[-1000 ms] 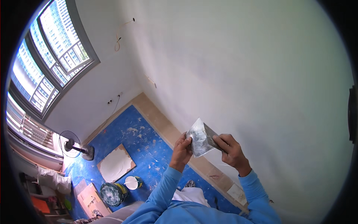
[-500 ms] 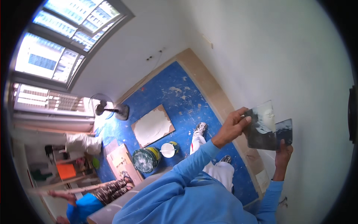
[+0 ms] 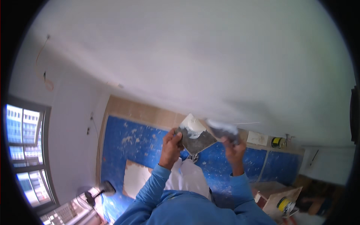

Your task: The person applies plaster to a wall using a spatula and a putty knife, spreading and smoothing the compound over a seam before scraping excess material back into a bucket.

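Note:
My left hand (image 3: 171, 149) is closed on the edge of a flat, dark square putty board (image 3: 198, 144). White putty (image 3: 191, 126) lies on the board's far corner. Beside it, my right hand (image 3: 234, 153) grips a wide putty knife (image 3: 224, 131); its blade is smeared by motion and has white along its far edge. The blade is close to the board's right side, and I cannot tell whether they touch. Both are held up before the pale wall (image 3: 210, 63), over my white trousers (image 3: 189, 174).
Blue floor covering (image 3: 116, 144) with white splashes runs along the wall. At lower left are a white-coated panel (image 3: 135, 178), a fan (image 3: 107, 188) and a window (image 3: 29, 150). Rightward stand a yellow-and-black tub (image 3: 277, 142) by the wall and another tub (image 3: 285, 205) on a board.
I have turned rightward to face the wall, so the window and fan are now farther left and lower. The putty knife has come out from behind the board to its right side.

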### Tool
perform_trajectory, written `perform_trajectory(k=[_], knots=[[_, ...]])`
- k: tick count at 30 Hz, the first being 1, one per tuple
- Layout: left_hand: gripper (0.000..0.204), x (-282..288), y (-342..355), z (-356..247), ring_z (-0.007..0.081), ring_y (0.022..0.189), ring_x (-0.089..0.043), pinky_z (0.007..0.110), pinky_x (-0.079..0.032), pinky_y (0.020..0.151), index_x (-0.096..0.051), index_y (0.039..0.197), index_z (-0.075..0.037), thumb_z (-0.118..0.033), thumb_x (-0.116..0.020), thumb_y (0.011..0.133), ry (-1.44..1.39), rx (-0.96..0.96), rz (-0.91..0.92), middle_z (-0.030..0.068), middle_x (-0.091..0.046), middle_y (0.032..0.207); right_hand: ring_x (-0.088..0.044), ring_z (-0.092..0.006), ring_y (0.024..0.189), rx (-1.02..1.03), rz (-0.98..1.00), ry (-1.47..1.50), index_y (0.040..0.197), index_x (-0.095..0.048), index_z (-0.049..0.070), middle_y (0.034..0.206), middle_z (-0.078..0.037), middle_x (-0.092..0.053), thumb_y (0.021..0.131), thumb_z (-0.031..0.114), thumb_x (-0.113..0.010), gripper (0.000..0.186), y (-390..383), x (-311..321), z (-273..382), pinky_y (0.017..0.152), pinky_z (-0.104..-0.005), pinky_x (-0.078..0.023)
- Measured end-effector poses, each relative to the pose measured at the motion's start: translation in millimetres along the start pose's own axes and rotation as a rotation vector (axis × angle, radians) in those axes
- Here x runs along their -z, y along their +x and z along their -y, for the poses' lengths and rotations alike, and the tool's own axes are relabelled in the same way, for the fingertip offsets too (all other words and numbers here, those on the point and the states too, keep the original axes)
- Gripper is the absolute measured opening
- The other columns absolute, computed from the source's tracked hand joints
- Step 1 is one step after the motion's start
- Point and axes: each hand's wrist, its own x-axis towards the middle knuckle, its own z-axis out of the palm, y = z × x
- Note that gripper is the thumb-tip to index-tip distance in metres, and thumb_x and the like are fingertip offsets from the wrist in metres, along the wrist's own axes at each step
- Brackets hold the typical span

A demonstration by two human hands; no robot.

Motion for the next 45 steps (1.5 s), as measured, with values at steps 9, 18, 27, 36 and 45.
perform_trajectory(k=[9, 18, 27, 36, 45], knots=[[0.026, 0.2, 50.5, 5.5, 0.0016, 0.068, -0.054, 0.017, -0.037, 0.050, -0.057, 0.118, -0.006, -0.020, -0.058, 0.096, 0.205, 0.144, 0.354, -0.0022, -0.063, 0.090, -0.055, -0.0371, 0.108, 0.259, 0.012, -0.381, 0.136, -0.053, 0.006, 0.115, -0.019, -0.056, 0.083, 0.000, -0.063, 0.055, -14.4, -31.8, -43.6, 0.090, -0.0396, -0.049], [0.036, 31.0, 119.6, 76.2, 0.0136, 0.097, -0.063, 0.032, -0.057, 0.084, -0.056, 0.123, 0.003, -0.025, -0.053, 0.102, 0.456, 0.012, 0.630, 0.0066, -0.065, 0.107, -0.065, -0.0320, 0.103, -0.197, -0.952, 1.266, 0.123, -0.056, -0.007, 0.118, -0.018, -0.064, 0.086, 0.006, -0.059, 0.038, -111.0, -23.6, -161.4, 0.092, -0.0463, -0.053], [0.035, 77.6, 208.0, 181.7, 0.0277, 0.084, -0.072, 0.032, -0.059, 0.074, -0.064, 0.121, 0.000, 0.001, -0.060, 0.086, 1.014, -0.637, 1.136, 0.0164, -0.071, 0.101, -0.065, -0.0278, 0.106, -0.342, -0.695, 1.399, 0.123, -0.056, -0.008, 0.118, -0.017, -0.064, 0.086, 0.000, -0.066, 0.039, -81.0, -115.5, -246.5, 0.092, -0.0404, -0.055], [0.022, 204.2, 314.5, 298.5, 0.0281, 0.076, -0.070, 0.033, -0.054, 0.064, -0.062, 0.116, -0.002, -0.005, -0.054, 0.095, 1.268, -0.367, 1.088, 0.0143, -0.070, 0.097, -0.061, -0.0328, 0.115, 0.259, -0.737, 1.607, 0.132, -0.049, -0.004, 0.127, -0.019, -0.060, 0.090, 0.002, -0.062, 0.045, -77.9, -156.3, -445.1, 0.099, -0.0492, -0.051], [0.027, 302.8, 421.4, 291.6, 0.0092, 0.075, -0.061, 0.022, -0.046, 0.057, -0.060, 0.116, 0.000, -0.015, -0.061, 0.094, 0.555, 0.234, 0.817, 0.0036, -0.068, 0.096, -0.057, -0.0428, 0.119, 0.142, -0.818, 1.598, 0.136, -0.045, 0.004, 0.133, -0.018, -0.056, 0.092, 0.011, -0.059, 0.047, -59.0, -200.6, -719.6, 0.094, -0.0696, -0.046]])
